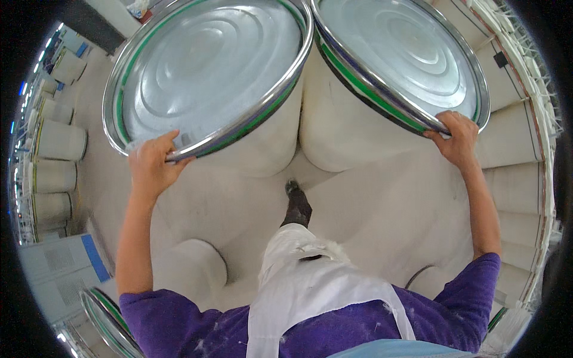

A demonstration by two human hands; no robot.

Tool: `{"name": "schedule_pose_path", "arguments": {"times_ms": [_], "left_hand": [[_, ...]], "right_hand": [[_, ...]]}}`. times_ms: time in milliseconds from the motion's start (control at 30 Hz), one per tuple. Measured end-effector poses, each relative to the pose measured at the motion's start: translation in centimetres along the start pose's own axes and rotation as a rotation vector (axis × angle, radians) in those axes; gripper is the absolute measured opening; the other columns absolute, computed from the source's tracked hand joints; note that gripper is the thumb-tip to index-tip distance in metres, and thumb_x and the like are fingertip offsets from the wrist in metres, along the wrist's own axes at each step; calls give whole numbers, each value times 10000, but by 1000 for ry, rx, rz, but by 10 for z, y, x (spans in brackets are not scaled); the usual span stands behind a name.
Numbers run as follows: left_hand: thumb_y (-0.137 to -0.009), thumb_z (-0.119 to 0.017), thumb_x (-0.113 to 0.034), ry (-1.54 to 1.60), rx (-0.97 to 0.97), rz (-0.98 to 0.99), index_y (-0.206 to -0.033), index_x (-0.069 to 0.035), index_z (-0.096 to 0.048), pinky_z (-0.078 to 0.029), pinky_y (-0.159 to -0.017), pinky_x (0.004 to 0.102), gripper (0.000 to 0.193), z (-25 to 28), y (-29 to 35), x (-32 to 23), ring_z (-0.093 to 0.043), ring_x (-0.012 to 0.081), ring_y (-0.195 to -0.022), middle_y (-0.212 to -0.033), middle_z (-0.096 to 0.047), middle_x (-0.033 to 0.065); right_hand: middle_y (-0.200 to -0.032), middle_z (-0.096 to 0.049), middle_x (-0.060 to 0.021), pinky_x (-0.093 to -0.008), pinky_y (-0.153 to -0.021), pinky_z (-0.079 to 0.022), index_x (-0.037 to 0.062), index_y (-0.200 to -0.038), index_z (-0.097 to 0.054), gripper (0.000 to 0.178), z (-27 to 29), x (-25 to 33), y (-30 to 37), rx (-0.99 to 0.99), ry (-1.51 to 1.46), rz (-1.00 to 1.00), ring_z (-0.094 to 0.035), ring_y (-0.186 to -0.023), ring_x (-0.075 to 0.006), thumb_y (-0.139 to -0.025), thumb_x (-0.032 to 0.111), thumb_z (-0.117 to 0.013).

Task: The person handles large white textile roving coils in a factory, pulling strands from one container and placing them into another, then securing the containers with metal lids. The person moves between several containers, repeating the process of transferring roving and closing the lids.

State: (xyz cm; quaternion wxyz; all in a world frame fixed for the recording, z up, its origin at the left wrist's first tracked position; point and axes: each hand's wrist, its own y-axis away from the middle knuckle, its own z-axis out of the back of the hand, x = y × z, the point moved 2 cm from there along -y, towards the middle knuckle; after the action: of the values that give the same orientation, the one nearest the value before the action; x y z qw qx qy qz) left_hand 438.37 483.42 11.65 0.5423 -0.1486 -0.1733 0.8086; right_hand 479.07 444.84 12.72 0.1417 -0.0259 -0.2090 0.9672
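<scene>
Two large white cylindrical cans stand side by side in front of me. The left can (256, 146) and the right can (349, 122) nearly touch where their rims meet. Each has a shiny metal rim with a green band below it, and a grey disc with ring-shaped ridges fills its top. My left hand (154, 160) is closed on the near left part of the left can's rim, thumb underneath. My right hand (458, 136) grips the near right part of the right can's rim, fingers over the edge. No fibre shows on either disc.
A row of pale cans (510, 137) lines the right side. More white cans (59, 140) stand along the far left, near a grey cabinet (62, 265) with a blue edge. Behind me are another can (191, 265) and a green-banded rim (107, 316). My dark shoe (292, 188) is on the pale floor.
</scene>
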Motion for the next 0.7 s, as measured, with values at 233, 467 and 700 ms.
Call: {"name": "schedule_pose_path", "arguments": {"times_ms": [233,467,700], "left_hand": [[-545,-881,-285,-4,-2,2,-725,-112,-565,-464,-579,354,402,-26,-44,-1,-619,197,-689,-1009,-732,-24],[-596,-861,-381,-63,-62,-6,-920,-122,-674,-463,-564,393,455,-67,-138,19,-636,240,-710,-802,-683,16],[-611,-845,-326,-77,-324,-22,-1072,-76,-642,-478,-833,447,562,-136,-232,67,-596,342,-1060,-1167,-642,124]], "right_hand": [[-727,-613,-10,-367,-600,-447,137,-796,-615,316,26,-9,-4,25,67,-48,-604,-668,-235,-628,253,-856],[-728,-599,-13,-378,-615,-445,137,-765,-583,335,-15,-48,-66,-7,12,-4,-603,-690,-243,-613,260,-855],[-768,-600,-57,-424,-656,-447,91,-777,-564,358,-91,-137,-178,-19,-44,77,-601,-765,-295,-625,249,-846]]}}
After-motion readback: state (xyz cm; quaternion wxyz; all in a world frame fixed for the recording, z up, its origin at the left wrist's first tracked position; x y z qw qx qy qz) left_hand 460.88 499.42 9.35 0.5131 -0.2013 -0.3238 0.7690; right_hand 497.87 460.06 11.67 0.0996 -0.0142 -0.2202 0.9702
